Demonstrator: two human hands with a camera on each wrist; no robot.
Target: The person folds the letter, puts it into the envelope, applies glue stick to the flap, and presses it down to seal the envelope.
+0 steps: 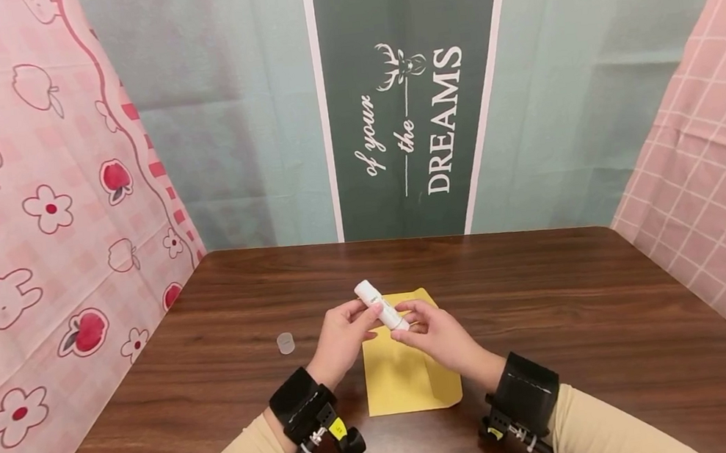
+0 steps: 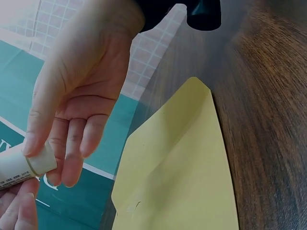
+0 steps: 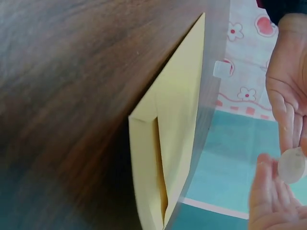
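Your left hand (image 1: 341,338) and right hand (image 1: 439,335) pinch closed on the tube (image 1: 383,308) over the envelope (image 1: 397,378), seemingly working its end; the next move likely needs 1 grip firm.

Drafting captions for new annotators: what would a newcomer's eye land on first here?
Probably the bright yellow envelope, lying on the dark wooden table in front of the person. Over it, the left hand and right hand hold a tilted white tube between them. Behind the table, the large white DREAMS lettering, turned sideways on a dark green band, would likely come next.
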